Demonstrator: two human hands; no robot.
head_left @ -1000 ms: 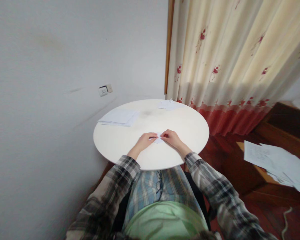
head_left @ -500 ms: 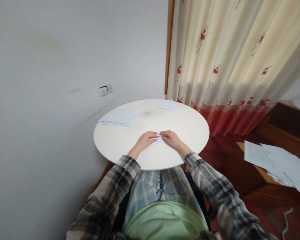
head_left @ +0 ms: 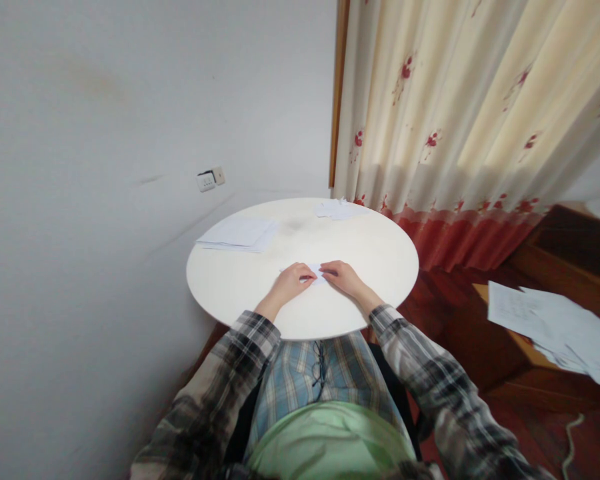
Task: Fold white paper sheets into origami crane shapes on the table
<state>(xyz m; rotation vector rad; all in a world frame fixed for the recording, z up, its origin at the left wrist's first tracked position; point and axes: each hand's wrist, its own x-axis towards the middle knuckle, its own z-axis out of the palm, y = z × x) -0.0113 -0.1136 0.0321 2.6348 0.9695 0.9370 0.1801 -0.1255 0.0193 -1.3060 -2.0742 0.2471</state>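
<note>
A small piece of white paper (head_left: 318, 273) lies near the middle of the round white table (head_left: 310, 317), partly covered by my fingers. My left hand (head_left: 293, 282) pinches its left side, with thumb and forefinger close together. On the right side of the same piece, my right hand (head_left: 341, 275) grips it between thumb and fingers. The folds of the paper are too small to make out.
A stack of white sheets (head_left: 237, 233) rests at the table's back left. Paper scraps (head_left: 335, 209) lie at its far edge. More sheets (head_left: 555, 327) sit on a wooden cabinet (head_left: 495, 360) at the right. A curtain (head_left: 440, 133) hangs behind.
My left thumb and forefinger have closed in and shifted slightly right over the paper. My right hand has hardly moved.
</note>
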